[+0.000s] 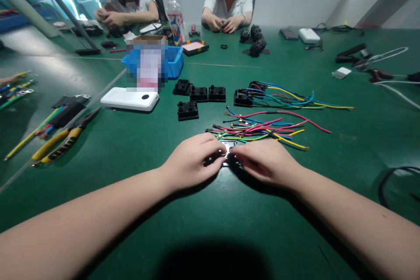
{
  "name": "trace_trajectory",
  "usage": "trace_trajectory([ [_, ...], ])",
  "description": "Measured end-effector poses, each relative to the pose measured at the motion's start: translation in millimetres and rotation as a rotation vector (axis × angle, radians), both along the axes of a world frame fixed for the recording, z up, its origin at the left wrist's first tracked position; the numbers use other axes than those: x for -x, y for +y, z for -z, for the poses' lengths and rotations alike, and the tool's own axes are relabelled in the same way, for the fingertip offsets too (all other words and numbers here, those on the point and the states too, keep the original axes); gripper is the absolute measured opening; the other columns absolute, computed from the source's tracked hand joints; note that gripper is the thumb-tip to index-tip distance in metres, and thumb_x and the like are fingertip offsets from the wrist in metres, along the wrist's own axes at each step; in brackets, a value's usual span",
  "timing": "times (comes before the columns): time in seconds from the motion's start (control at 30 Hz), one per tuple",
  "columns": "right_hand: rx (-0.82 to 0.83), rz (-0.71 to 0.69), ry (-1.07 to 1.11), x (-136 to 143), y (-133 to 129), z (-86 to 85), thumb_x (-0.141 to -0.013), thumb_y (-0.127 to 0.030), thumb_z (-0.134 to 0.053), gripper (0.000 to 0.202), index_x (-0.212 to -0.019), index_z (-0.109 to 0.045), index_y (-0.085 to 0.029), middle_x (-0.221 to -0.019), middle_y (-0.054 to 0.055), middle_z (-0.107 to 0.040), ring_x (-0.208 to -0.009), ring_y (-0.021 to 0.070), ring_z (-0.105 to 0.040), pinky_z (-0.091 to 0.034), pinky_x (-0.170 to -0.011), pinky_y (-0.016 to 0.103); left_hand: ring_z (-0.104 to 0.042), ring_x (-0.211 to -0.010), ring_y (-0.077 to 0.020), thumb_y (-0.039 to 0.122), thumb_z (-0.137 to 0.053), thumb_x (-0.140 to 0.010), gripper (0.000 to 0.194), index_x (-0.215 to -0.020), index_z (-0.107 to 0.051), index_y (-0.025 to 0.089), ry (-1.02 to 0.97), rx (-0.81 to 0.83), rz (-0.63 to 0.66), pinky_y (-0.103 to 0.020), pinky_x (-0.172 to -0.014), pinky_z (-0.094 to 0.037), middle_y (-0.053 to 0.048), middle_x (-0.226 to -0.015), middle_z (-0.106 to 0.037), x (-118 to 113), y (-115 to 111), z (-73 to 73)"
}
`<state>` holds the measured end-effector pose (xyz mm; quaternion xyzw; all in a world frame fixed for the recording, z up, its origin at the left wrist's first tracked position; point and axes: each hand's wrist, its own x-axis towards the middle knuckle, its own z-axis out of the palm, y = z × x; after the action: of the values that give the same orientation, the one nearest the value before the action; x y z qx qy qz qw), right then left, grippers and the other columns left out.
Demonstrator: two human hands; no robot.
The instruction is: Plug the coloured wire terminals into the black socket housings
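A small black plastic housing [232,144] with a shiny face sits low over the green table [210,218], mostly covered by fingers. My left hand [198,157] closes on it from the left, thumb and fingers bent together. From the right, my right hand [271,162] pinches at the same part with curled fingers. Whether a tiny piece is also caught between the fingertips is hidden. Just beyond the hands lies a loose bunch of coloured wires [259,129] with metal terminals. Several similar black housings [188,110] stand farther off, and wired housings [243,97] are to their right.
Yellow-handled pliers [64,142] and a thick cable piece [54,120] lie at left. A white power bank [129,99] is before a blue bin [173,63]; a bottle [175,17] stands behind. Two people sit across the table. A black cable [383,188] curls at right.
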<state>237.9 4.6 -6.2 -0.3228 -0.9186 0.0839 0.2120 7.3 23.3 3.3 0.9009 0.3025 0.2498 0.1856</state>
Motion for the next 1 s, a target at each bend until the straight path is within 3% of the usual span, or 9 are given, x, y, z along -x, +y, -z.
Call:
trace_trajectory([
  [0.33, -0.015, -0.011, -0.008, 3.4, -1.8, -0.5, -0.092, -0.018, -0.047, 0.018, -0.104, -0.059, -0.017, -0.082, 0.003, -0.07, -0.066, 0.0145, -0.06, -0.034, -0.057, 0.026, -0.06, -0.077, -0.0139, 0.023, -0.062, -0.086, 0.009, -0.09, -0.067, 0.018, -0.04, 0.018, -0.047, -0.026, -0.072, -0.047, -0.002, -0.082, -0.067, 8.6, 0.4, 5.0],
  [0.63, -0.065, 0.125, 0.02, 3.6, -2.7, 1.3, -0.092, -0.021, -0.05, 0.015, -0.099, -0.062, -0.019, -0.073, 0.001, -0.069, -0.058, 0.0127, -0.058, -0.032, -0.055, 0.026, -0.06, -0.078, -0.0143, 0.022, -0.062, -0.085, 0.009, -0.091, -0.067, 0.017, -0.044, 0.066, -0.013, -0.026, -0.072, -0.048, -0.002, -0.082, -0.067, 9.8, 5.7, 4.4],
  [1.0, -0.095, 0.055, -0.089, 4.5, -3.3, 1.3, -0.097, -0.023, -0.041, 0.022, -0.099, -0.062, -0.017, -0.071, 0.001, -0.067, -0.058, 0.0137, -0.055, -0.026, -0.052, 0.029, -0.059, -0.077, -0.0119, 0.017, -0.059, -0.086, 0.009, -0.091, -0.067, 0.016, -0.061, 0.182, 0.041, -0.023, -0.071, -0.046, -0.002, -0.082, -0.065, 9.6, 8.5, 2.7],
])
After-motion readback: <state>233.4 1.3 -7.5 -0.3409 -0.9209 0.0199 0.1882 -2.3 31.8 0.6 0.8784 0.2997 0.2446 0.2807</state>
